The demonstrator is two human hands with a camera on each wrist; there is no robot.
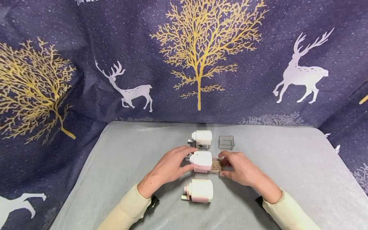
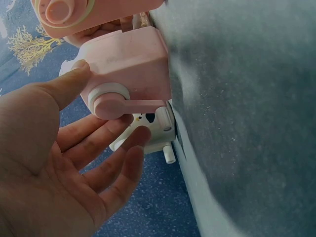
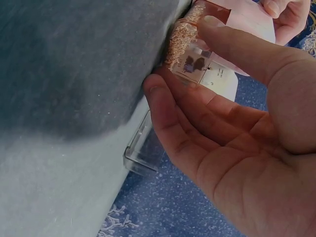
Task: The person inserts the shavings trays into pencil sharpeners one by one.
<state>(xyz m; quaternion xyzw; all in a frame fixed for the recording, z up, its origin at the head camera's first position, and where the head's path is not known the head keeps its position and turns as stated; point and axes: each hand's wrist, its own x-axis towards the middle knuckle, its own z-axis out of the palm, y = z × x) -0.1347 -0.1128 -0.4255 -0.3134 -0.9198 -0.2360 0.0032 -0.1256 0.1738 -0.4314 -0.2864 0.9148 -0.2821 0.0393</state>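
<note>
In the head view, three crank pencil sharpeners stand in a row. My left hand (image 1: 172,164) holds the middle pink pencil sharpener (image 1: 202,161) between thumb and fingers. Its crank (image 2: 143,106) faces the palm in the left wrist view. From the sharpener's right side sticks out a clear drawer (image 1: 216,165), with brown pencil shavings (image 3: 181,43) inside. My right hand (image 1: 240,168) pinches the drawer's outer end, thumb on the near side and fingers on the far side. How far the drawer still sits inside the body is hidden.
Nearer me stands another pink-and-cream pencil sharpener (image 1: 202,190), its crank to the left. Behind the middle one is a white pencil sharpener (image 1: 203,137). A separate clear drawer (image 1: 226,142) lies to its right. Grey cloth (image 1: 138,140) covers the table, and a patterned curtain (image 1: 230,105) hangs behind.
</note>
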